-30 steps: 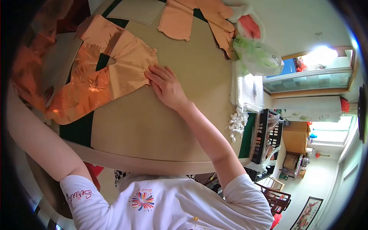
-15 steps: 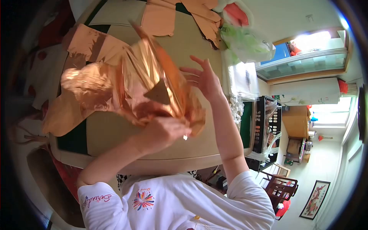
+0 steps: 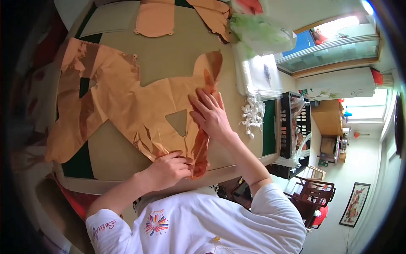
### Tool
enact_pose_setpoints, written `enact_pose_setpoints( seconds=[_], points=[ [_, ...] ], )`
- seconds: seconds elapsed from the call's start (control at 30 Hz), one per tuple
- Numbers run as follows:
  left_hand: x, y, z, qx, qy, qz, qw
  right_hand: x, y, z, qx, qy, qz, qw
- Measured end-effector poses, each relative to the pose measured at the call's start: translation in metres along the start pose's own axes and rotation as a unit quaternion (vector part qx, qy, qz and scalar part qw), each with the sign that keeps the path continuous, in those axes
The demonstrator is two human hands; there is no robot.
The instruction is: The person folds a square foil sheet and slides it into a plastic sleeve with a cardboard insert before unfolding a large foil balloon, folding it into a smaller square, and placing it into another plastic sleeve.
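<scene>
A flat rose-gold foil balloon (image 3: 122,99) with a triangular cut-out lies spread over the table. My right hand (image 3: 211,115) rests flat on its right-hand strip, fingers stretched and slightly apart. At the balloon's near edge, my left hand (image 3: 170,170) has its fingers bent and pressed together on the crinkled foil; their tips are partly hidden. Between the two hands, the foil's right border is folded and shows a darker, shiny orange side. The far right corner curls up from the tabletop.
More flat rose-gold foil pieces (image 3: 155,19) lie at the table's (image 3: 114,154) far side. To the right are clear plastic bags (image 3: 260,76), a green-and-white bag (image 3: 262,34) and a heap of small white pieces (image 3: 253,116). A black crate (image 3: 289,127) stands beyond the right edge.
The foil balloon was lifted and bunched in the air; now it lies spread out on the table. My right hand has come down onto it, and my left hand has moved slightly nearer me.
</scene>
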State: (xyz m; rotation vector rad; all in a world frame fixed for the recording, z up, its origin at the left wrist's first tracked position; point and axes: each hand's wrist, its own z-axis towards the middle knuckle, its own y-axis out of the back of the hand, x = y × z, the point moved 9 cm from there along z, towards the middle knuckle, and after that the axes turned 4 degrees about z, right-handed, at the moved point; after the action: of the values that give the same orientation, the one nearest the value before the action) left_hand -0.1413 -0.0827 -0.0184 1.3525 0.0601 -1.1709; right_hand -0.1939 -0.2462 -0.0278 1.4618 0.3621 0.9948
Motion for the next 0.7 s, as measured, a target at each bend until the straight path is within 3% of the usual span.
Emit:
enact_pose_setpoints(
  seconds=[0.13, 0.3, 0.47, 0.57, 0.7],
  points=[
    [-0.001, 0.011, 0.003, -0.01, 0.042, -0.094, 0.995, -0.029, 0.01, -0.016, -0.005, -0.032, -0.009, 0.999],
    [0.024, 0.006, 0.006, -0.021, 0.119, 0.124, 0.985, -0.045, 0.036, -0.019, -0.061, -0.018, 0.04, 0.997],
    [0.028, -0.011, 0.001, -0.02, 0.171, 0.219, 0.96, -0.123, 0.074, -0.032, -0.178, -0.153, -0.016, 0.972],
    [0.028, -0.015, -0.001, -0.008, 0.174, 0.204, 0.963, -0.124, 0.085, -0.026, -0.177, -0.142, -0.008, 0.974],
    [0.028, -0.016, 0.0, 0.005, 0.162, 0.207, 0.965, -0.095, 0.071, 0.005, -0.154, -0.057, -0.005, 0.986]
  ],
)
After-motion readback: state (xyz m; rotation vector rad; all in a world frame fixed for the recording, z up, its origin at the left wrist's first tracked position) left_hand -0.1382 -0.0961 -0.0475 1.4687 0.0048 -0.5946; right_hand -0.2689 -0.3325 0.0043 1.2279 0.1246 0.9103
